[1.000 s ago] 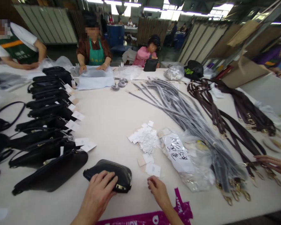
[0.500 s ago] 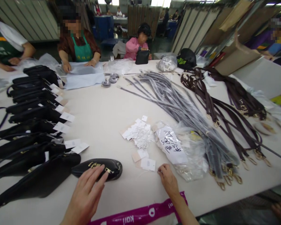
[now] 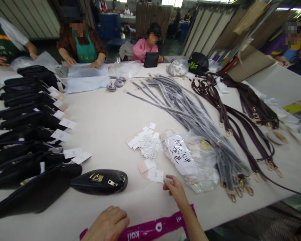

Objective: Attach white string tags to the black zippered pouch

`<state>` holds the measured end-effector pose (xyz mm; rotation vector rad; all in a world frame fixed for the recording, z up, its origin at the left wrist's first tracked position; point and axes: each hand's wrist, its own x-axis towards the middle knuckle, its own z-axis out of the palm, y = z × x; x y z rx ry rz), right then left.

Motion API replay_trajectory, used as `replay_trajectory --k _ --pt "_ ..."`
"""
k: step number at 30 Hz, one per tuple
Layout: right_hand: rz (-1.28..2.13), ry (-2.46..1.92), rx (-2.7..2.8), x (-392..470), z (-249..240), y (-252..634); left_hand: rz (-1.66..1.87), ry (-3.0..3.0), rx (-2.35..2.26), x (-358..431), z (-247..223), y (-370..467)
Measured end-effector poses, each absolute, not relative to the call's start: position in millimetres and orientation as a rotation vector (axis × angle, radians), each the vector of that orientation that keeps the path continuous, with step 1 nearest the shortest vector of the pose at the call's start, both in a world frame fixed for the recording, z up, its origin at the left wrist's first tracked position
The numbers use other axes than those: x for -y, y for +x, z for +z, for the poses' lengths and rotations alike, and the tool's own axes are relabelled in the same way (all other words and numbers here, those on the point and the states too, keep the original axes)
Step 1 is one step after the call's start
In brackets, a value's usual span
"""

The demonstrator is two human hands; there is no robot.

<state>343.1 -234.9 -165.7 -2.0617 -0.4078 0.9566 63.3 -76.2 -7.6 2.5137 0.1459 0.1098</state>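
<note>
Reaching from the head view: right hand (image 3: 175, 189), fingers loosely spread and holding nothing, fingertips just beside a white tag (image 3: 155, 175) at the near end of the tag pile (image 3: 145, 142).

Left hand (image 3: 107, 225): loosely curled on the counter (image 3: 110, 120), holding nothing, near a black pouch (image 3: 100, 181) but apart from it. The pouch lies on its side, gold clasp facing up, at the end of a row of black bags (image 3: 27, 134) with tags.

Handling advice: pinch one tag only, by its edge, and lift it clear of the neighbouring cards; keep the pouch within reach.

Also present: clear plastic bag (image 3: 190, 160) with a handwritten label, grey straps (image 3: 190, 113), brown straps (image 3: 240, 127), magenta bag (image 3: 150, 229).

Not legible: print on the tags, any strings on them. Left hand and magenta bag cut off by the bottom edge. Co-workers' hands across the counter too small to read.
</note>
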Motion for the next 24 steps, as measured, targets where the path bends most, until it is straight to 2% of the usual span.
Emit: replay_trajectory --k 5,9,17,24 --pt "0.972 -2.152 0.378 203 -174 343 0.035 2.538 -0.167 76 -13 60" --pt "1.038 -2.133 0.421 205 -158 348 0.052 2.51 -0.208 73 -17 55" --pt "1.336 -1.84 0.504 222 -70 330 0.201 2.354 -0.345 69 -9 74" --pt "1.496 -1.614 0.587 198 -7 293 0.007 1.629 -0.693 73 -2 108"
